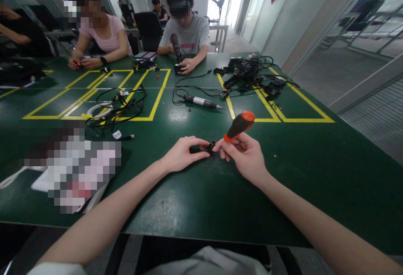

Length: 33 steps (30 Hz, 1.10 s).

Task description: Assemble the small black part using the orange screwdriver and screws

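Small black fitting stands on the green worktop, pinched from its left by the left hand, the nearer grip; just to its right, the right hand clasps an orange-and-black screwdriver, long axis slanting down-left toward it.
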{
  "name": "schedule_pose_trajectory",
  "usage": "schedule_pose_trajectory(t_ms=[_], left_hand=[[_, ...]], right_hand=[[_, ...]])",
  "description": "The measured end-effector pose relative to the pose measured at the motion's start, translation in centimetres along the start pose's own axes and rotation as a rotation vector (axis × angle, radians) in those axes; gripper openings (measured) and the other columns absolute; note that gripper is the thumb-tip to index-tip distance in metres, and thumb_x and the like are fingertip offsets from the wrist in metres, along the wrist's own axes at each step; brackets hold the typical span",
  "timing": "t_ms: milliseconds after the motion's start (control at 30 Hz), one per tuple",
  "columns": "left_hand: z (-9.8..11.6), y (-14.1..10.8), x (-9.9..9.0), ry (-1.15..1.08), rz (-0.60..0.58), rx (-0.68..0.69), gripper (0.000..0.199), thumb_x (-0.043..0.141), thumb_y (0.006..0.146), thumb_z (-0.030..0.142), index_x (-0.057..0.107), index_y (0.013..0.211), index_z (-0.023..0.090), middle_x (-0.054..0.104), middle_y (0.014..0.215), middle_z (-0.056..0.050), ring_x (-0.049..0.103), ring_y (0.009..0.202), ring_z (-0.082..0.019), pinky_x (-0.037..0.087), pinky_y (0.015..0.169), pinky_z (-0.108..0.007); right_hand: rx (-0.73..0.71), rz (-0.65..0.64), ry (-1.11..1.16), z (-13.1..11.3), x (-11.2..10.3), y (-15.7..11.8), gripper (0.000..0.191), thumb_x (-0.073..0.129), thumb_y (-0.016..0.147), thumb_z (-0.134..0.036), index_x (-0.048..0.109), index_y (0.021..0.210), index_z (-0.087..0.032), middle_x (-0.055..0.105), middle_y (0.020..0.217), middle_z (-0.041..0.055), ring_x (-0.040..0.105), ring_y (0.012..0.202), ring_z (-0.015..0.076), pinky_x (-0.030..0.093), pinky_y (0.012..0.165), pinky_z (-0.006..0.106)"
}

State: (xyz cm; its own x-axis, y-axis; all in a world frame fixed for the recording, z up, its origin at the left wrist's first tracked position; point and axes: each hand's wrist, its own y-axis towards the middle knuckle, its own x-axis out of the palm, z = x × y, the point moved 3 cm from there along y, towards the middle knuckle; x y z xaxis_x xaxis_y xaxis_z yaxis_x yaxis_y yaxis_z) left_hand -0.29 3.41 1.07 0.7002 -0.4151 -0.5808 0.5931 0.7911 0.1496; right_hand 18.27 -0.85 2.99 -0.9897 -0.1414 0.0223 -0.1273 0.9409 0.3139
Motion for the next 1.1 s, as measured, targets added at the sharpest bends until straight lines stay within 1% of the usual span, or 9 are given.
schedule_pose_trajectory(t_ms=[67,233,333,467,633,767,900,1033,1100], left_hand=[[0.05,0.0,0.01,-0.003,-0.004,0.009,0.028,0.079,0.089,0.03,0.078,0.114,0.018,0.078,0.098,-0.004,0.068,0.09,-0.018,0.051,0.09,-0.03],[0.22,0.06,-0.07,0.023,0.002,0.024,0.026,0.079,0.089,0.028,0.078,0.112,0.018,0.076,0.093,-0.003,0.066,0.087,-0.017,0.05,0.089,-0.03],[0.17,0.13,-0.15,0.029,0.007,0.011,0.024,0.08,0.087,0.029,0.078,0.109,0.019,0.076,0.093,-0.003,0.065,0.086,-0.017,0.05,0.087,-0.03],[0.16,0.13,-0.28,0.03,0.004,0.01,0.027,0.084,0.083,0.035,0.077,0.104,0.019,0.074,0.091,-0.002,0.064,0.083,-0.017,0.05,0.084,-0.03],[0.21,-0.04,-0.27,0.023,0.014,0.001,0.028,0.084,0.081,0.039,0.075,0.1,0.02,0.074,0.095,-0.003,0.064,0.088,-0.018,0.05,0.088,-0.033],[-0.08,-0.09,0.1,-0.074,0.001,-0.018,0.023,0.082,0.082,0.034,0.07,0.094,0.018,0.075,0.099,-0.003,0.065,0.09,-0.018,0.049,0.09,-0.033],[-0.41,0.02,0.4,-0.172,-0.01,-0.05,0.028,0.086,0.078,0.034,0.066,0.087,0.016,0.072,0.093,-0.002,0.062,0.086,-0.016,0.047,0.083,-0.03],[-0.22,0.08,0.45,-0.25,-0.009,-0.082,0.038,0.088,0.072,0.036,0.07,0.099,0.016,0.069,0.092,-0.001,0.06,0.084,-0.016,0.046,0.079,-0.029],[-0.1,0.1,0.51,-0.278,-0.021,-0.104,0.036,0.088,0.071,0.035,0.071,0.097,0.016,0.069,0.087,0.0,0.059,0.08,-0.014,0.045,0.076,-0.027]], right_hand=[[0.005,-0.003,-0.031,-0.14,0.01,0.01,0.037,0.075,0.091,-0.055,0.067,0.085,-0.019,0.073,0.074,0.0045,0.06,0.055,0.0125,0.048,0.047,0.024],[0.002,-0.031,0.022,-0.27,0.27,0.03,0.039,0.069,0.095,-0.058,0.069,0.09,-0.02,0.068,0.075,0.0022,0.058,0.053,0.0109,0.048,0.047,0.024],[0.009,-0.003,0.047,-0.07,0.34,-0.05,0.041,0.076,0.088,-0.059,0.066,0.097,-0.021,0.068,0.075,0.0004,0.058,0.053,0.0113,0.05,0.048,0.025],[0.033,0.041,0.032,0.13,0.22,-0.05,0.039,0.081,0.086,-0.055,0.06,0.084,-0.021,0.07,0.072,0.0009,0.056,0.051,0.0105,0.05,0.048,0.024],[0.018,0.049,-0.026,-0.02,-0.02,0.08,0.04,0.085,0.079,-0.057,0.069,0.079,-0.021,0.068,0.076,0.0019,0.055,0.052,0.0111,0.05,0.047,0.027],[0.008,-0.015,-0.032,-0.21,0.19,-0.01,0.039,0.078,0.086,-0.058,0.074,0.083,-0.02,0.068,0.072,0.0027,0.059,0.054,0.0128,0.053,0.051,0.028],[0.002,-0.04,0.033,-0.3,0.29,-0.22,0.037,0.079,0.087,-0.055,0.07,0.098,-0.021,0.073,0.079,0.003,0.062,0.057,0.0124,0.056,0.056,0.027],[0.032,-0.021,-0.014,-0.12,0.27,-0.27,0.043,0.085,0.08,-0.058,0.066,0.088,-0.02,0.071,0.074,0.0027,0.061,0.057,0.0131,0.055,0.055,0.027],[0.039,-0.012,-0.042,-0.07,0.25,-0.18,0.044,0.081,0.082,-0.061,0.067,0.084,-0.019,0.07,0.07,0.0026,0.059,0.054,0.0129,0.053,0.052,0.027]])
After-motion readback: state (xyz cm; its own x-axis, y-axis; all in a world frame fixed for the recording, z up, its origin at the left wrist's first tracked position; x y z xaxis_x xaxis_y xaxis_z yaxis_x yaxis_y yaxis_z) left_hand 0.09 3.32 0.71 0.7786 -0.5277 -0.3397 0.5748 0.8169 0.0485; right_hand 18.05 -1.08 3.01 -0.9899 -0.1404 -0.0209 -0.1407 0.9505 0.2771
